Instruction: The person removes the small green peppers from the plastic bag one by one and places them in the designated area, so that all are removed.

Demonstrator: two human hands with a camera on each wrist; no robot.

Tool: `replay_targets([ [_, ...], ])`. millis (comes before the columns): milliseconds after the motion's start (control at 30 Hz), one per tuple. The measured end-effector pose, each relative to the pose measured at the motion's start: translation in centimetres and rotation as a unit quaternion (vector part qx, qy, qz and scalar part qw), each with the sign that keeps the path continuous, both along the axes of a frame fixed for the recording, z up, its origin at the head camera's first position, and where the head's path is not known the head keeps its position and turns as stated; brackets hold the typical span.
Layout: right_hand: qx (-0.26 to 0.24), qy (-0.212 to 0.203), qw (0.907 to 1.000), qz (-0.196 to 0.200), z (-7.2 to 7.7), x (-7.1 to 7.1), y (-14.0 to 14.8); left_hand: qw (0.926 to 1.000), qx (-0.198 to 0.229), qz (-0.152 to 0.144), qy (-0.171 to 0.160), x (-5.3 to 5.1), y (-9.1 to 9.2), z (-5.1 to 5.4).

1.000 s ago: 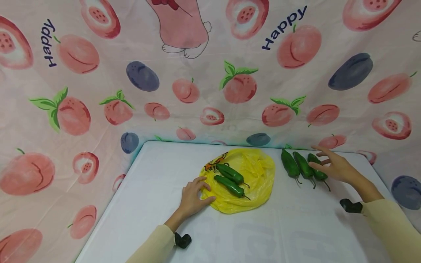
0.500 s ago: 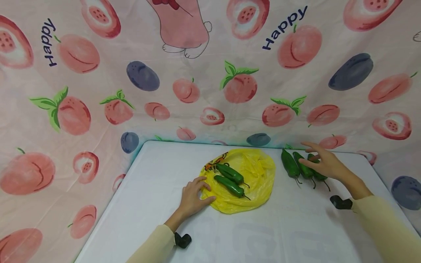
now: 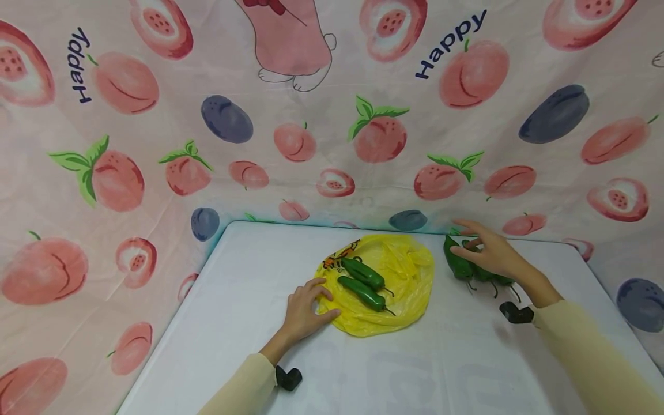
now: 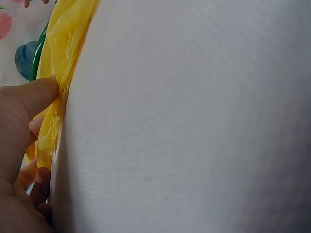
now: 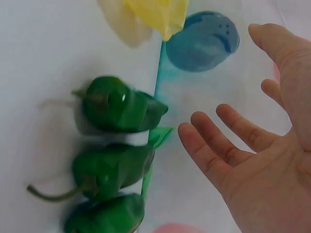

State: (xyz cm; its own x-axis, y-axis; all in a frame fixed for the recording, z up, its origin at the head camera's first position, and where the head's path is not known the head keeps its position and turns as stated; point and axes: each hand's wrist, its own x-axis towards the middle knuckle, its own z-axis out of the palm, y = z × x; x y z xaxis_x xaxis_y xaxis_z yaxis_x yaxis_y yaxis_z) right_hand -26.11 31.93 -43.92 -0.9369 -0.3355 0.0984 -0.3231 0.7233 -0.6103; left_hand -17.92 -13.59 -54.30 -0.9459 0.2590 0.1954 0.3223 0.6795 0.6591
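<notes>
A yellow plastic bag [image 3: 407, 294] lies flat on the white table, with two green chili peppers [image 3: 361, 294] on top. My left hand [image 3: 303, 311] rests at the bag's left edge, thumb and fingers spread apart and touching it. In the left wrist view the thumb [image 4: 41, 94] meets the yellow plastic. My right hand [image 3: 493, 251] hovers over a row of three green peppers [image 3: 456, 262] right of the bag, partly hiding them. The right wrist view shows this hand with fingers extended, apart from the nearest pepper [image 5: 116, 104] and holding nothing.
The white table [image 3: 249, 265] ends at the back against a hanging cloth [image 3: 301, 190] printed with fruit. Stems of the right-hand peppers point toward the front. A black wrist device [image 3: 288, 378] sits by the left sleeve, another [image 3: 516, 313] by the right.
My right hand has moved left across the row, from over the rightmost pepper to over the leftmost one. The left hand, bag and peppers have stayed in place.
</notes>
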Motion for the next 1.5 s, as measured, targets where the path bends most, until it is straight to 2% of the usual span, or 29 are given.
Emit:
replay_targets([
  [267, -0.001, 0.008, 0.9999, 0.013, 0.2, -0.5, -2.1, 0.9999, -0.002, 0.004, -0.015, -0.1, 0.0, 0.0],
  [500, -0.004, 0.013, 0.9992, 0.036, 0.2, -0.8, -3.9, 0.9999, -0.007, 0.005, -0.008, 0.0, 0.1, 0.1],
  [667, -0.014, 0.019, 0.9983, 0.053, 0.2, -1.1, -5.3, 0.9998, -0.01, 0.007, -0.016, -0.1, 0.1, 0.2],
  [967, -0.03, -0.014, 0.997, 0.07, 0.2, -1.3, -7.6, 0.9997, -0.012, 0.011, -0.019, -0.2, 0.1, -0.1],
  [1133, -0.04, -0.014, 0.9952, 0.088, 0.1, -1.5, -8.8, 0.9998, -0.009, 0.009, -0.016, -0.1, 0.1, -0.1],
  [1500, -0.035, -0.037, 0.9926, 0.11, -1.0, -2.2, -11.0, 0.9999, -0.006, 0.007, -0.013, -0.1, 0.0, -0.2],
])
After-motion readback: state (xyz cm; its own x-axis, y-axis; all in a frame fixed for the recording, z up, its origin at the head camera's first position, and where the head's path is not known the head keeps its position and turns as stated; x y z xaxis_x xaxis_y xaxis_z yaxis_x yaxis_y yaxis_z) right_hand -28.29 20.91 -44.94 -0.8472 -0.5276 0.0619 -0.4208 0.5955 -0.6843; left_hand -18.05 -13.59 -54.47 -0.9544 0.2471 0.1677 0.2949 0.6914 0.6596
